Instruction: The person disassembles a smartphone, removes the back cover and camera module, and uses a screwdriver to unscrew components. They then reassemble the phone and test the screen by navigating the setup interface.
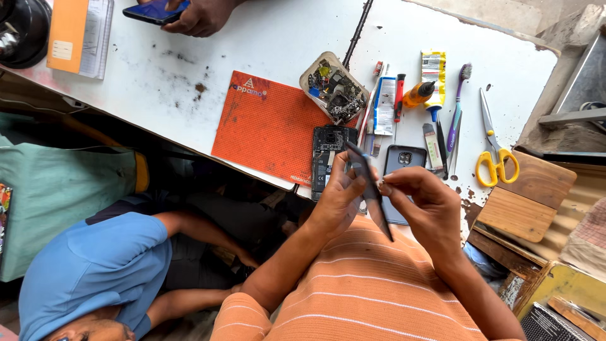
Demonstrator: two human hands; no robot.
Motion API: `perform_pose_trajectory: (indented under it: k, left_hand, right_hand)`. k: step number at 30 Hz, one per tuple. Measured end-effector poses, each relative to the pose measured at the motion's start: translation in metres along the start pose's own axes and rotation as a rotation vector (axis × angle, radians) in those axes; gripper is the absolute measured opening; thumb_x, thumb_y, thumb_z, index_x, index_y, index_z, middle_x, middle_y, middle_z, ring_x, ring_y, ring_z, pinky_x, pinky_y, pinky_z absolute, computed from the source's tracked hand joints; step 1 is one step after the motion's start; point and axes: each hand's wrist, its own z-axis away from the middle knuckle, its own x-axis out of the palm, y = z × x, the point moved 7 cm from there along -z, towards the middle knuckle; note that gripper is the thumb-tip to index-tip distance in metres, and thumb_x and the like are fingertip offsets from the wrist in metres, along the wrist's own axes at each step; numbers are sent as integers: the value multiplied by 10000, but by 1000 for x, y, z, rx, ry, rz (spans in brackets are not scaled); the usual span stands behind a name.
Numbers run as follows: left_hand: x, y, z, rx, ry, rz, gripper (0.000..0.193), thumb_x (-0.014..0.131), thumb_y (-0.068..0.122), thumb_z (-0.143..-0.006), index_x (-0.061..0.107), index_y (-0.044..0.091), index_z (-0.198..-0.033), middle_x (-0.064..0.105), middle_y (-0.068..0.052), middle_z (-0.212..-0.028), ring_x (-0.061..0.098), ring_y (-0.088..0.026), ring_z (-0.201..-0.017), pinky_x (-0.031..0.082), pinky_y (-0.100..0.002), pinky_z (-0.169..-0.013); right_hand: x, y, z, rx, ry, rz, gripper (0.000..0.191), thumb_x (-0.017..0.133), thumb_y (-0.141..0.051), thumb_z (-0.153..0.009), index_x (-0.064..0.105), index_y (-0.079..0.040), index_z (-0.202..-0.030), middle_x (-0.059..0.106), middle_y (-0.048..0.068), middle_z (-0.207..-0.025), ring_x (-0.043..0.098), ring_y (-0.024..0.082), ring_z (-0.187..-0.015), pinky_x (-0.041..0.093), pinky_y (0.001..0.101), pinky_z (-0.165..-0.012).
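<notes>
Phone panel (372, 196), dark and thin, stands edge-on at six o'clock over the white bench (278, 38); left hand (338, 199) grips it, right hand (423, 202) pinches a tiny part (380, 184) against it. Opened phone (327, 158) lies at eleven o'clock.

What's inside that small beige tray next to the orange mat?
The beige tray holds a heap of small phone parts: circuit pieces, metal bits, scraps of blue and yellow. Whatever lies beneath the heap is covered.
</notes>
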Motion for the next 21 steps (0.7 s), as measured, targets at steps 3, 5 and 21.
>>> perform_pose_trajectory:
  k: [3, 5, 21]
  left_hand:
    - [2, 4, -5, 4, 52, -15, 470, 718, 164, -970, 417, 127, -1329, 645, -85, -1161, 625, -176, -1119, 512, -355, -1005]
    - [5, 14, -3, 78, 75, -202, 462, 729, 149, -969, 423, 96, -1311, 659, -84, -1164, 632, -160, -1109, 529, -337, -989]
    - [20, 39, 11, 168, 136, -517, 451, 772, 181, -946, 438, 59, -1224, 681, -93, -1088, 684, -127, -1023, 603, -274, -887]
  right_hand:
    - [-3, -1, -2, 6, 30, -13, 200, 695, 66, -941, 685, 27, -1138, 723, 110, -1067, 723, 154, -1004, 619, 258, -899]
    - [-6, 1, -4, 36, 56, -59, 194, 692, 57, -946, 679, 28, -1138, 727, 110, -1059, 733, 155, -992, 636, 267, -895]
    - [-7, 2, -7, 99, 84, -50, 172, 717, 10, -935, 690, 34, -1103, 748, 125, -1002, 749, 159, -908, 669, 289, -796]
